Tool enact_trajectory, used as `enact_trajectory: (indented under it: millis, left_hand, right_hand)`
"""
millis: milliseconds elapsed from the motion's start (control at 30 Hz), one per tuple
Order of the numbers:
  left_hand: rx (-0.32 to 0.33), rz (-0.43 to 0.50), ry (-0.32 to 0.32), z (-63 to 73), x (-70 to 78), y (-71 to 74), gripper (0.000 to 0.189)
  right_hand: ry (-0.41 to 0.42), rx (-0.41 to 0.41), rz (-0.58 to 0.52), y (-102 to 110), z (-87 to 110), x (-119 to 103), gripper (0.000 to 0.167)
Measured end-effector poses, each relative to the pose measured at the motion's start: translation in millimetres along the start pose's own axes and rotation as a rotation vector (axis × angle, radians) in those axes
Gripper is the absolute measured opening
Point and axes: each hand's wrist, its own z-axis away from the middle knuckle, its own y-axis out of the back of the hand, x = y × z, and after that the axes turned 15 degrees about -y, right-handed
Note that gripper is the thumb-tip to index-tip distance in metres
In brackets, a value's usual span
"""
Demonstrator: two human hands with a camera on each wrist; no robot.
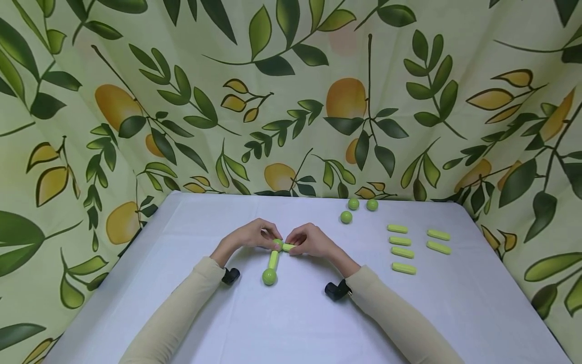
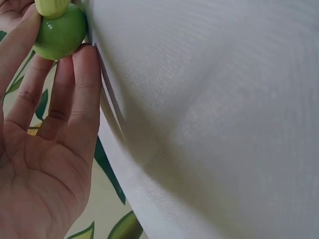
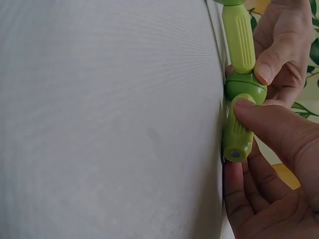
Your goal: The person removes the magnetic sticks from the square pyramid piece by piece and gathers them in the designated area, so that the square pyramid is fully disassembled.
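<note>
On the white table, my left hand (image 1: 252,234) pinches a green ball (image 1: 278,244) between thumb and fingers. A light-green ribbed rod (image 1: 273,260) runs from that ball toward me to a second green ball (image 1: 269,276). My right hand (image 1: 314,242) grips another rod (image 1: 288,247), its near end against the held ball. In the right wrist view the thumb presses on this rod (image 3: 238,130), and its free end shows a round metal tip. The left wrist view shows the held ball (image 2: 62,35) at the fingertips.
Three loose green balls (image 1: 346,217) lie at the back, right of centre. Several light-green rods (image 1: 402,253) lie in two columns at the right. A leaf-patterned curtain (image 1: 291,101) hangs behind the table's far edge. Small black wrist cameras (image 1: 336,291) sit under both forearms.
</note>
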Motion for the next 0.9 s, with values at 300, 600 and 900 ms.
enact_trajectory:
  millis: [300,600,900]
  left_hand:
    - [-0.005,-0.006,-0.003,-0.9,-0.5,-0.5,0.016]
    - [-0.019,-0.008,0.02,-3.4,0.0,0.3,0.015]
    - [-0.007,-0.005,0.041,-1.3,2.0,-0.5,0.018]
  right_hand:
    - [-0.001,-0.029,0.007,1.1,-0.9,2.2,0.014]
    - [0.029,-0.088,-0.02,8.5,1.1,2.8,0.016]
    - [0.034,-0.055,-0.067,24.5,13.9,5.4,0.015]
